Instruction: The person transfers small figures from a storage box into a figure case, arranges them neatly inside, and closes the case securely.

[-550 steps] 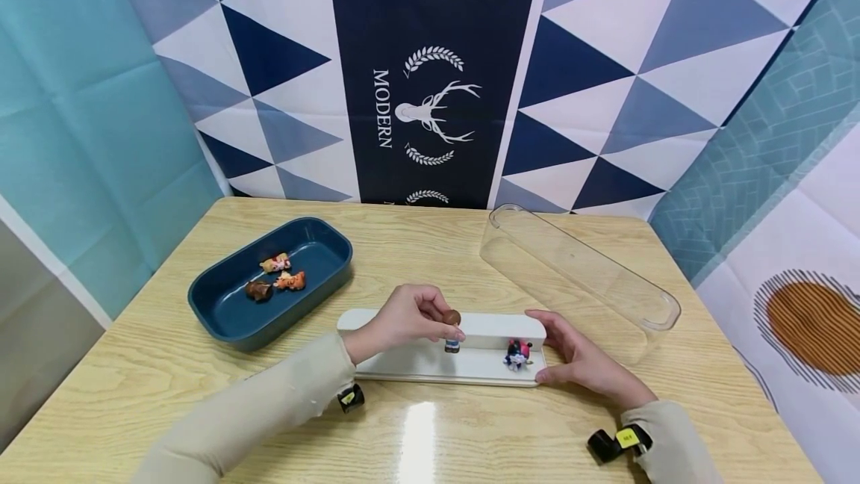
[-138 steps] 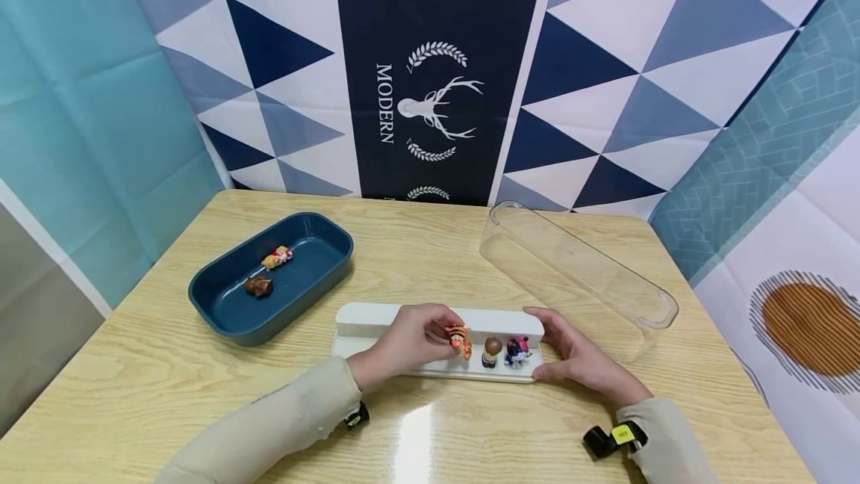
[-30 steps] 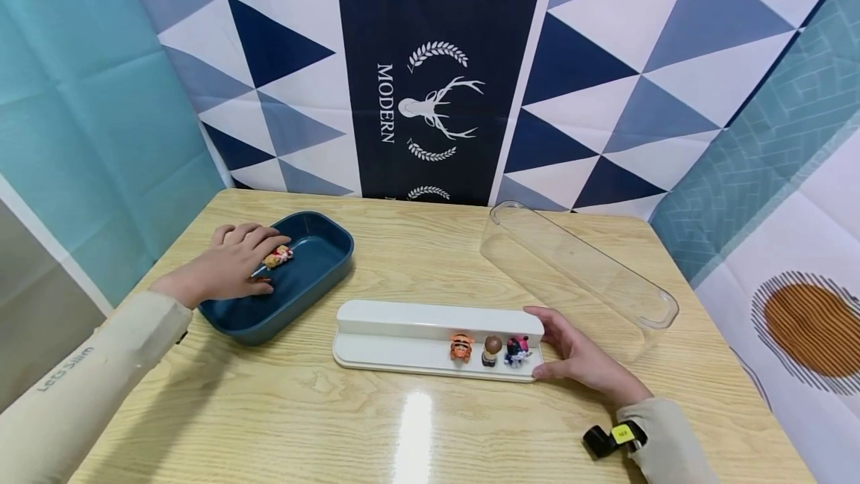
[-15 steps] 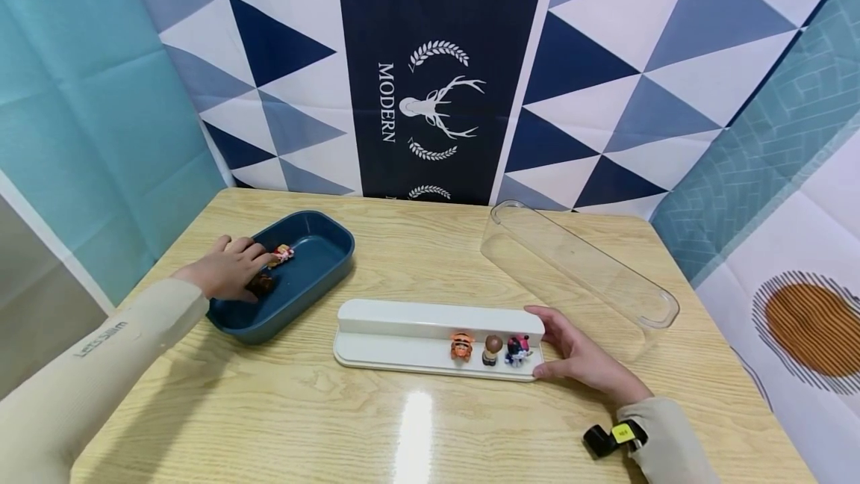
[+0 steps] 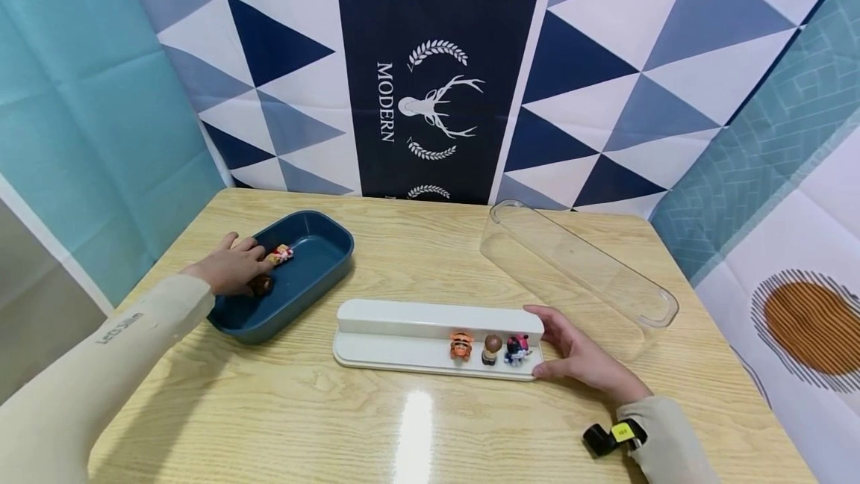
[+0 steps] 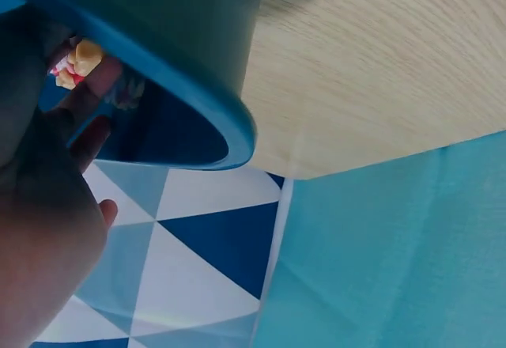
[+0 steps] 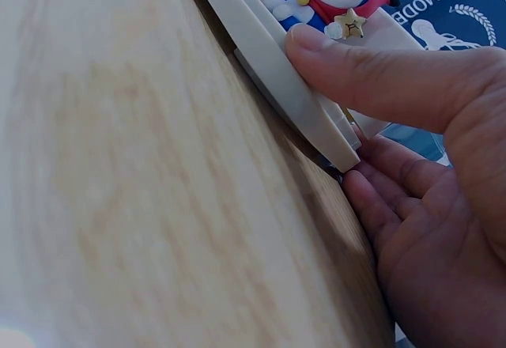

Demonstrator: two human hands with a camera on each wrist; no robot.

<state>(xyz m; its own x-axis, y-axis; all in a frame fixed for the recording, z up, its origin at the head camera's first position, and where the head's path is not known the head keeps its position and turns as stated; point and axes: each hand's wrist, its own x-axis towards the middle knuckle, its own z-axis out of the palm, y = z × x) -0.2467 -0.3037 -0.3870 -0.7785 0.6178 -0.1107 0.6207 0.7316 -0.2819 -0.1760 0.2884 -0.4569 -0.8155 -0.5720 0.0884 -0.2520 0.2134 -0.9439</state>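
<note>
My left hand (image 5: 235,269) reaches into the dark blue tray (image 5: 322,275), and its fingertips pinch a small brown figure (image 5: 262,286) on the tray floor. A yellow and red figure (image 5: 278,255) lies just beyond those fingers; the left wrist view shows it (image 6: 75,59) past the tray rim (image 6: 198,55). My right hand (image 5: 563,348) holds the right end of a white stepped stand (image 5: 403,318), thumb on the front edge (image 7: 269,55) and fingers behind. On the stand's lower step stand an orange tiger (image 5: 460,346), a brown-headed figure (image 5: 493,349) and a dark blue figure (image 5: 516,349).
A long clear plastic lid (image 5: 578,267) lies upside down at the back right of the wooden table (image 5: 403,424). Patterned cloth hangs behind the table and at both sides. The table's edges are close to the tray on the left and to the lid on the right.
My left hand drew back from the yellow figure and settled on the brown one in the tray. The right hand and the stand have stayed put.
</note>
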